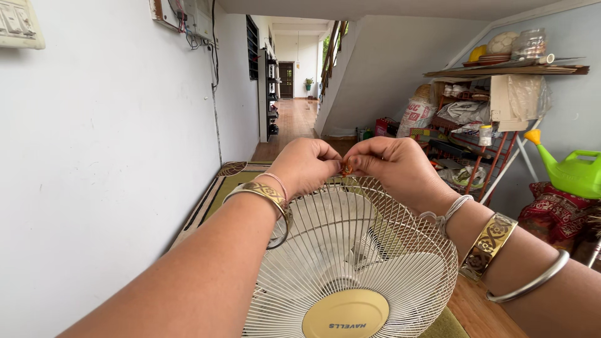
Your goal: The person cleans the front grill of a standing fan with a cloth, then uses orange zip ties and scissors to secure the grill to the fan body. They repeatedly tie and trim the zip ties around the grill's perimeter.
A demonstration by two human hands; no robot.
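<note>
The head view looks down a long corridor with a wooden floor (294,122), a white wall (106,188) to the left of the fingers and a grey sloping wall far behind them. Below the fingers a green rug (233,183) with a dark patterned border lies on the floor.

The left hand (305,164) and right hand (396,166) meet just above the top rim of a cream wire fan guard (350,250). Fingers (330,156) of both hands are pinched narrow around a tiny orange piece (346,168), which sits between the fingertips, touching the guard's upper edge or just above it; which one cannot be told. A round yellow hub cap (345,313) with dark lettering lies well below the fingers, its lower edge cut off by the frame. Pale blades show dimly through the wires.

Right of the fingers stands a metal shelf rack (494,150) loaded with a white printed sack (418,114), crumpled plastic bags and a small white bottle with a yellow cap (485,134). On its top board sit a glass jar (531,44), a pale ball and something yellow. A green watering can (573,170) with an orange spout stands further right over red patterned cloth (551,209).

Upper left, a cream switch plate (19,24) is cut by the frame, and a wired box hangs on the wall. The orange piece is too small to identify.
</note>
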